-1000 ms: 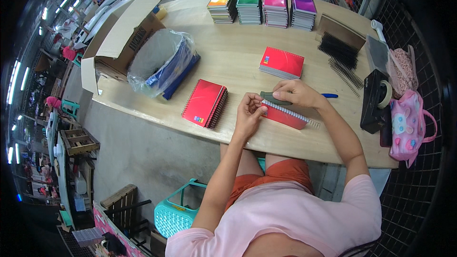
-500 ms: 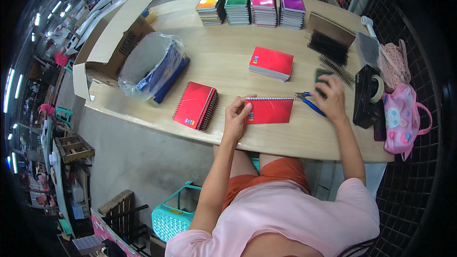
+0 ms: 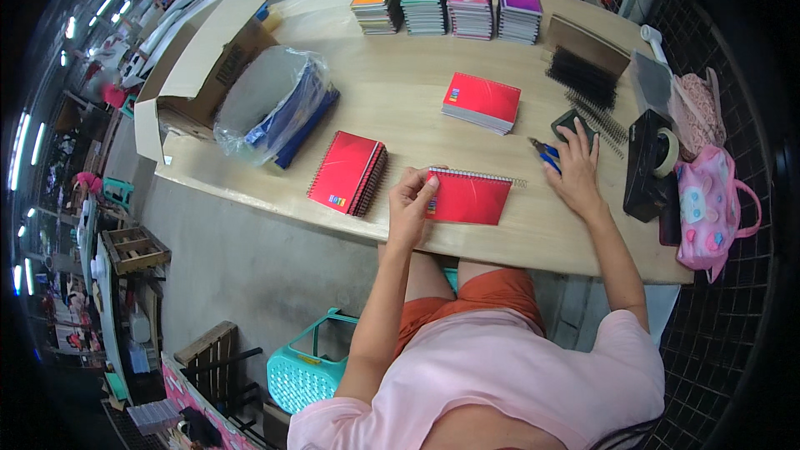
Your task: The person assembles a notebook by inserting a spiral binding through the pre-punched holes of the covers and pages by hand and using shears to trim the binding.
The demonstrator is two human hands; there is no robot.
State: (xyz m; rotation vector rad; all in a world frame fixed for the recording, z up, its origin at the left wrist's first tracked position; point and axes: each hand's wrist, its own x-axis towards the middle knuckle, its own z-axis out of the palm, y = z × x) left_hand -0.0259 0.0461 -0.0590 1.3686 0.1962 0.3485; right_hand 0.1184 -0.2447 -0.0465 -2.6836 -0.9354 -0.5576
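Note:
My left hand is closed on the left end of a red spiral notebook, thumb on its cover. A wire coil runs along the notebook's top edge and sticks out past its right end. My right hand lies with fingers stretched out, fingertips at a small dark pad. Beside its thumb are blue-handled pliers, their handles partly under the hand. Farther back lies a stack of red-covered pages with no coil showing. To the left sits a pile of red spiral notebooks.
Yellow, green, pink and purple notebook stacks line the far edge. Black wire coils lie at the right, near a black tape dispenser and a pink bag. A cardboard box and a plastic-wrapped blue bundle stand left.
My right hand has let go of the pliers, which now lie on the table, and its fingers have spread toward the dark pad. The notebook in my left hand has tilted slightly.

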